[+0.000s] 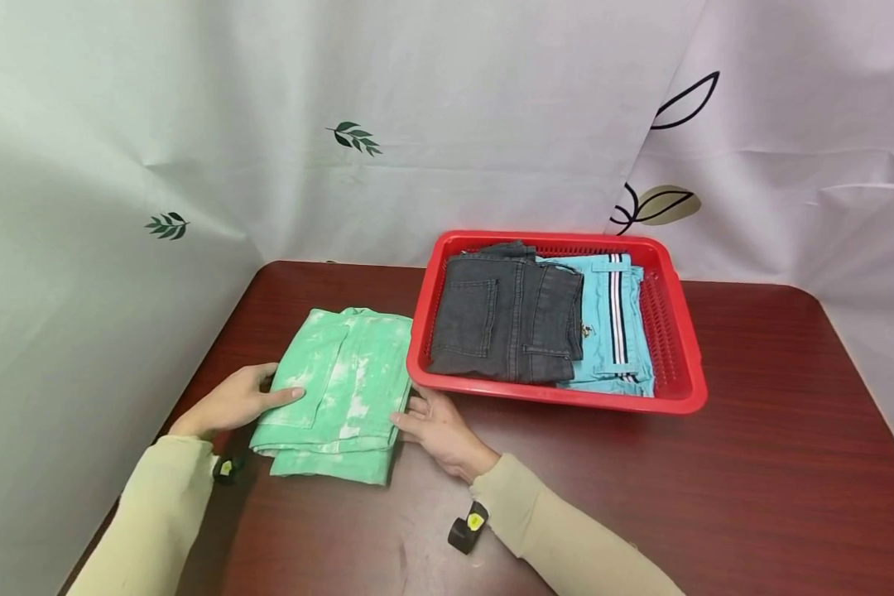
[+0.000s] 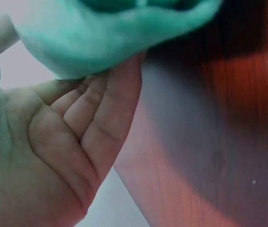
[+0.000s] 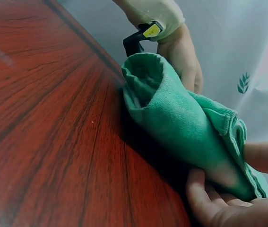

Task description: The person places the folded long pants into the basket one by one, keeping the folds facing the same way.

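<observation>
Folded green-and-white tie-dye trousers (image 1: 343, 381) are held between both hands at the left of the table. My left hand (image 1: 234, 401) grips their left side, thumb on top. In the left wrist view the fingers of the left hand (image 2: 72, 137) reach beneath the green cloth (image 2: 100, 42). My right hand (image 1: 443, 430) pinches the right edge beside the basket. In the right wrist view the right hand (image 3: 233, 203) has fingers under the rolled fold of the trousers (image 3: 171, 104) and its thumb on the upper layers. A dark gap shows between cloth and table there.
A red plastic basket (image 1: 685, 356) stands right of the trousers, close to the right hand. Inside lie folded dark grey jeans (image 1: 477, 314) and light blue trousers (image 1: 596, 331) with a striped band. The brown table (image 1: 775, 463) is bordered by white curtains (image 1: 454, 124).
</observation>
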`<control>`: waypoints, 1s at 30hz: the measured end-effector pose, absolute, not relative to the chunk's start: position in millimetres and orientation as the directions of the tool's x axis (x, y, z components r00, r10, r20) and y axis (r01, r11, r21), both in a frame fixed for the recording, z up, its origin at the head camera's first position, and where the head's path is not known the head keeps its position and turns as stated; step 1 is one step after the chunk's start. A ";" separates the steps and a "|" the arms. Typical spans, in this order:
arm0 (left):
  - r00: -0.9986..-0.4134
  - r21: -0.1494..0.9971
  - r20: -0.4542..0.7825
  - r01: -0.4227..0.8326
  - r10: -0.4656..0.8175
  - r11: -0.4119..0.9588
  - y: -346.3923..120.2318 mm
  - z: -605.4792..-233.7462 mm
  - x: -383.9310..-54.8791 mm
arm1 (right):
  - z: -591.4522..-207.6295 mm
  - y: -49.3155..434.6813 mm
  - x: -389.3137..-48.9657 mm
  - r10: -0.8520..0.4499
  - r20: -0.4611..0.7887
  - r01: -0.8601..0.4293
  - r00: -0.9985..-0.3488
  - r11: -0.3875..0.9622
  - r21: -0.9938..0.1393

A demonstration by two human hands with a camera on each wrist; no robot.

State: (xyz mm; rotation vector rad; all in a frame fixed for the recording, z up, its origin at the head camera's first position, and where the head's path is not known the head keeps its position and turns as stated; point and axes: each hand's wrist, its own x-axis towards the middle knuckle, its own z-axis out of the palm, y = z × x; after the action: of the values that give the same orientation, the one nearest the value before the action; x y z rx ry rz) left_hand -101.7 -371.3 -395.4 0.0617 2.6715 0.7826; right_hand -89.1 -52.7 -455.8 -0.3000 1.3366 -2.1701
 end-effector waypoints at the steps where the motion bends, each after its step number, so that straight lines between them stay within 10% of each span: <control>1: -0.937 0.534 -0.322 -0.061 0.137 0.843 -371.3 -395.7 -101.3 | -455.4 -53.1 -89.0 -0.568 -0.104 0.345 -0.817 -0.337 -0.876; 30: -0.966 0.511 -0.223 -0.005 0.127 0.859 -362.8 -390.4 -85.9 | -437.7 -58.2 -85.5 -0.487 -0.158 0.214 -0.859 -0.060 -0.975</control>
State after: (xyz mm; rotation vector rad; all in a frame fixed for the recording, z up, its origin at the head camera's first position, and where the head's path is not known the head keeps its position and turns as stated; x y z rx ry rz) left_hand -85.9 -362.8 -390.4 0.0931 2.7848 0.7671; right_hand -85.5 -58.2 -437.7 -0.2912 1.7505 -1.9677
